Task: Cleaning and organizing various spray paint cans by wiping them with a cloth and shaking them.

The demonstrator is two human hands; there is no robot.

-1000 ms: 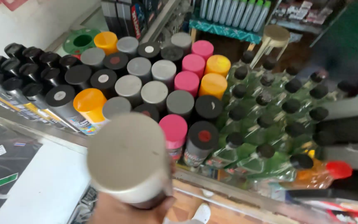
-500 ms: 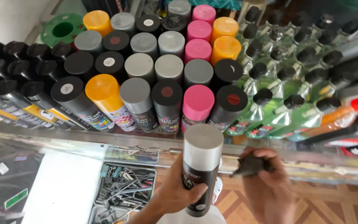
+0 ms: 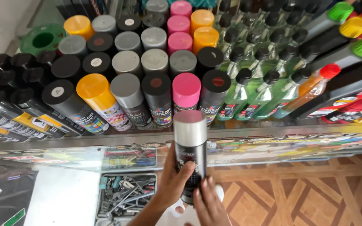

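Left hand (image 3: 177, 182) fingers (image 3: 188, 167) wrapped tight round the lower body of a silver-capped dark spray can (image 3: 190, 146), held upright in the near centre. Right hand (image 3: 209, 203) fingertips (image 3: 202, 187) close together, touching the can's bottom end. Just beyond it, a glass counter edge (image 3: 273, 134). Far side: rows of capped spray cans, pink-capped can (image 3: 186, 90) nearest, yellow-capped can (image 3: 95, 90) to the left, green bottles (image 3: 248, 90) right. Near left, a tray of metal tools (image 3: 126, 192).
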